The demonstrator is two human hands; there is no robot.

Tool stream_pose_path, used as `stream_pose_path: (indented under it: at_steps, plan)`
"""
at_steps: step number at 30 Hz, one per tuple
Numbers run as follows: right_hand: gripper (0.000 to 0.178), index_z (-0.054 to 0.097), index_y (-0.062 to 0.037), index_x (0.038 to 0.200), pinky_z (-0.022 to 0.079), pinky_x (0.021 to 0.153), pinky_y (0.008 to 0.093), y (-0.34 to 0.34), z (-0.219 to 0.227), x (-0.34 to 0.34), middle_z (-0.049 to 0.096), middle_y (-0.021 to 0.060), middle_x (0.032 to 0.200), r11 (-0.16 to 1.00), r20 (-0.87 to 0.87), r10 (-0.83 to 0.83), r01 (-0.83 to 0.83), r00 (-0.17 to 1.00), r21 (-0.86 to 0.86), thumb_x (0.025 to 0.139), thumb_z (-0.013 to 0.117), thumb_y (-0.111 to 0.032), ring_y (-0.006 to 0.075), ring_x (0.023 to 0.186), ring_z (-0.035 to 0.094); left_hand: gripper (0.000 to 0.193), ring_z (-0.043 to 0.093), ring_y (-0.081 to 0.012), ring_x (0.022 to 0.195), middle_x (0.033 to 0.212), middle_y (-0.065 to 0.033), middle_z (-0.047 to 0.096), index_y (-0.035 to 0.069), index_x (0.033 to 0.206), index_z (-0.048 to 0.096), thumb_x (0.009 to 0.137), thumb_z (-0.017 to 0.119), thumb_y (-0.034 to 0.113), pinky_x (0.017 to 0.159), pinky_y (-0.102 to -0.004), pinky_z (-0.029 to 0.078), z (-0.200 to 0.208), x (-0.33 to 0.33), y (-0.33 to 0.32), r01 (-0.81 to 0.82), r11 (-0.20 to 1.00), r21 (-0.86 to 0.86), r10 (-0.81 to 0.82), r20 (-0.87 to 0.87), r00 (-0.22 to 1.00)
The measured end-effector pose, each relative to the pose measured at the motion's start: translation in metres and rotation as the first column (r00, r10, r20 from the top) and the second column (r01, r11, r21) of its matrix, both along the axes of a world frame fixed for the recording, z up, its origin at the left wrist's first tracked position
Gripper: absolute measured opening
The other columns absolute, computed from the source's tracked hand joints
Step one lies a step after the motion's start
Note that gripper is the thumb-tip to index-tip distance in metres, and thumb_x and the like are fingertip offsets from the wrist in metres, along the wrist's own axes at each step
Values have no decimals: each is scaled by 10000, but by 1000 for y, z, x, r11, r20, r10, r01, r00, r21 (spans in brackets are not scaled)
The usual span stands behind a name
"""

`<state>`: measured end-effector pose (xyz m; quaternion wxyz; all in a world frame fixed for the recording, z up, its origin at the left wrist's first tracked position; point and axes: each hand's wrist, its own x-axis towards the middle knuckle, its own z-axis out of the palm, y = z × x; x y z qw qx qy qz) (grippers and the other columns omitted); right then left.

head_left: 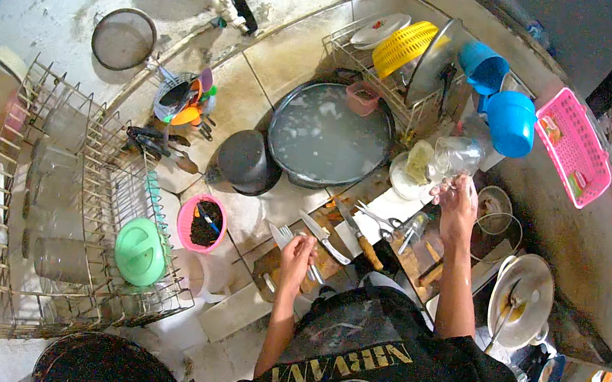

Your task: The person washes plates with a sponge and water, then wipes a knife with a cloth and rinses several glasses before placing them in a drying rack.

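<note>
My left hand (299,254) is closed around metal cutlery, with the tines of a fork (286,233) sticking out past the fingers and handles showing below. Beside it, a table knife (323,235) lies on the wooden board. My right hand (459,202) is raised on the right, fingers curled together; what they hold, if anything, is too small to make out. Just beyond those fingers are a clear plastic container (458,158) and a white dish (407,178) with a yellowish-green piece on it. Between my hands lie scissors (377,217) and a wooden-handled knife (366,247).
A dark basin (277,129) of cloudy water stands ahead, near a black pot (248,161). Left are a wire rack (93,193) with glass jars, a green lid (141,251) and a pink bowl (190,206). Blue mugs (510,124) and a pink basket (597,175) hang right.
</note>
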<state>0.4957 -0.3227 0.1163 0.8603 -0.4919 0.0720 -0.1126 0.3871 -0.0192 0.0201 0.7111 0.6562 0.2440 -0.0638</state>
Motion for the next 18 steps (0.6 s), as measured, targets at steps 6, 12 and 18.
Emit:
stream_pose_path:
  at_steps: [6,12,18]
  plan:
    - [234,470,-96,940,414,601,271,-5,-3,-9,525,41,792,999,-8,10,-10,1000,47,925,496,-328,177,737,574,247,443,-21,515,657,33,534,70,914,573,888,578,316,447,-167,337,-5,-2,-3,-2,1000,6,2,-40,999]
    - [242,471,-92,941,405,614,262,-4,-2,-2,526,42,810,996,27,72,-73,997,42,932,480,-334,165,749,559,239,443,-22,514,672,23,555,57,947,577,900,563,291,445,-168,341,-3,-7,-1,-44,999,10,43,38,998]
    - [209,483,-80,976,411,639,269,4,-18,4,530,42,843,998,-54,50,-48,997,40,916,506,-279,166,779,550,219,533,-58,633,742,8,583,33,934,584,891,570,247,523,-196,412,0,-23,6,-108,994,11,108,17,994]
